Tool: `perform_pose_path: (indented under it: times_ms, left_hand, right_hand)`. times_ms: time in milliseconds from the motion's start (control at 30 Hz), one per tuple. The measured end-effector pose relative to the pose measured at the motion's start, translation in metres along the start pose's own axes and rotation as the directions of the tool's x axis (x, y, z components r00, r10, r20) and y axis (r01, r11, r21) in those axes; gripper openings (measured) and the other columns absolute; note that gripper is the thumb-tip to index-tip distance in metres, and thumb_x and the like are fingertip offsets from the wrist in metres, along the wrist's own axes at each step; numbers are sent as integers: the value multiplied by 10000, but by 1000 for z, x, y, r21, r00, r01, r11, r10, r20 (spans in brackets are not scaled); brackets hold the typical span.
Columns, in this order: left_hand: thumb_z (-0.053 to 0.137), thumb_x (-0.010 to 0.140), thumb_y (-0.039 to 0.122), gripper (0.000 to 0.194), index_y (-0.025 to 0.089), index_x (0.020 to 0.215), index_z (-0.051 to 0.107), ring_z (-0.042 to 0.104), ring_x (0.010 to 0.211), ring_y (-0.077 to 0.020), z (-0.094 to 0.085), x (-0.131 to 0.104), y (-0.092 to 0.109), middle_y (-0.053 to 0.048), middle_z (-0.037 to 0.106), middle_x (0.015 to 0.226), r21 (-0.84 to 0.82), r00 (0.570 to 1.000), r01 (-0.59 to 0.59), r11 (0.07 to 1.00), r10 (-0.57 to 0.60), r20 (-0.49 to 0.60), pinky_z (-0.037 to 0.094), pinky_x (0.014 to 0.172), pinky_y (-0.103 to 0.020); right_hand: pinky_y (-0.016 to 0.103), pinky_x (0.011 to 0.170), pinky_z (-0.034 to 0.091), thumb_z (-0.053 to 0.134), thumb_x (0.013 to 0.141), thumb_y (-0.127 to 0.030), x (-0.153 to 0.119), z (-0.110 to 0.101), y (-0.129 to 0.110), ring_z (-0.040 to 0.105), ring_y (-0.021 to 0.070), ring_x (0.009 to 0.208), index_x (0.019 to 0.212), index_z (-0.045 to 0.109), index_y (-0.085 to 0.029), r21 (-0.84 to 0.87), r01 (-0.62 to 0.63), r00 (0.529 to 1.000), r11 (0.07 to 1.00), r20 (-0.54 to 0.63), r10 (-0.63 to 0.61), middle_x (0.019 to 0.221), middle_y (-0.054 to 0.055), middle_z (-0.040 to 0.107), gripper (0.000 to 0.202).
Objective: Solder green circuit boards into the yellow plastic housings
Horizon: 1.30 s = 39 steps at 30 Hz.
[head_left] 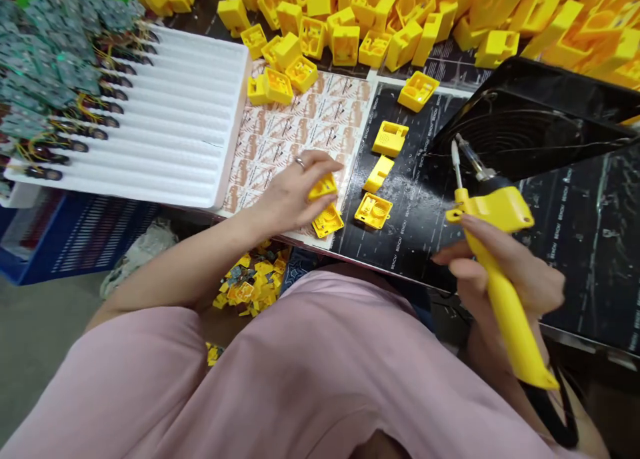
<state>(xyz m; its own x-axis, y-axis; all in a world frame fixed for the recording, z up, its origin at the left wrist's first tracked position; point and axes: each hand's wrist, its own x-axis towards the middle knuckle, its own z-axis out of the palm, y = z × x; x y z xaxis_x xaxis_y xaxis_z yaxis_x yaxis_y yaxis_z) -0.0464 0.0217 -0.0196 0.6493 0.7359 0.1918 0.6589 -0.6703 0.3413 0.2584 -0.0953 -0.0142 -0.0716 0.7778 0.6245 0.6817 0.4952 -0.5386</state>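
My left hand (300, 189) is curled over a small yellow plastic case (324, 187) on the patterned sheet, its fingers closed around the sides. Just below it, an open yellow case half (329, 222) lies near the table edge. My right hand (520, 266) grips a yellow soldering iron (505, 306) by its handle, with the metal tip pointing up and away from me. Between the hands, several yellow case parts stand in a column on the black mat, among them an open case (373, 210) and a case with a speaker grille (390, 138).
A white foam tray (190, 119) at left bears wired grey circuit boards (55, 59). Yellow cases (345, 42) are heaped along the back. A black fan-like panel (530, 122) leans behind the iron. Below the table are a blue crate (85, 236) and yellow scraps (255, 279).
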Motion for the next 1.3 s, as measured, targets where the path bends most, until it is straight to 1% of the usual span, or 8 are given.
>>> perform_pose_path:
  times_ms: [167,333,500,667,800,933,1100,1300]
  left_hand:
    - [491,965,406,439,201,1325,637,564,1278,-322,-21,-10,-24,-142,624,1367,204,984,51,978,-83,154,460,1093,-498]
    - [542,935,470,610,211,1486,493,501,1366,-335,-38,-18,15,-137,572,1489,207,942,-139,968,64,330,345,1167,-538]
    - [643,911,416,532,185,1387,584,630,1081,-309,-4,-17,38,-122,731,1193,272,967,-103,957,32,254,467,970,-450]
    - [582,978,364,645,196,1565,376,543,1345,-263,8,-9,29,-138,555,1527,88,972,-199,976,185,147,384,1146,-439]
    - [595,953,485,738,173,1580,360,404,1496,-321,-20,-8,-4,-188,416,1627,110,984,-97,989,79,159,326,1212,-503]
    - [552,952,292,597,222,1534,437,550,1376,-297,-48,-12,-22,-160,406,1636,197,910,-40,980,-46,413,458,1100,-416]
    - [617,942,249,452,129,1377,593,694,1141,-260,-57,-11,4,-213,575,1471,271,842,10,963,-154,517,527,929,-317]
    - [407,1002,686,683,233,1500,514,733,976,-311,-25,-6,35,-159,759,1040,302,895,135,944,-247,371,511,687,-346]
  right_hand:
    - [275,744,591,739,907,-271,14,21,-3,753,187,824,1152,668,-249,-111,88,971,990,231,-60,978,29,768,256]
    - [422,847,599,751,882,-449,18,54,3,720,300,1000,1318,548,-238,-153,136,941,979,329,-79,1089,105,718,525]
    - [357,808,586,671,952,-325,15,54,5,719,240,956,1337,510,-261,-118,130,930,984,359,-79,1107,73,710,422]
    - [342,777,597,702,931,-333,8,35,11,731,228,949,1356,490,-274,-62,148,914,987,390,-113,1166,66,716,479]
    - [406,841,594,753,890,-379,8,36,12,717,263,1000,1408,465,-283,-77,186,918,980,369,-145,1236,91,701,600]
    - [451,879,571,769,876,-387,16,54,8,709,277,953,1377,515,-283,-42,288,895,957,367,-253,1047,62,721,571]
    - [364,705,553,650,959,-258,21,70,7,675,220,745,1349,540,-254,5,428,825,904,406,-393,844,20,683,405]
    - [360,630,542,704,922,-283,16,63,18,691,247,784,1429,501,-246,-47,407,872,912,319,-372,1068,88,723,547]
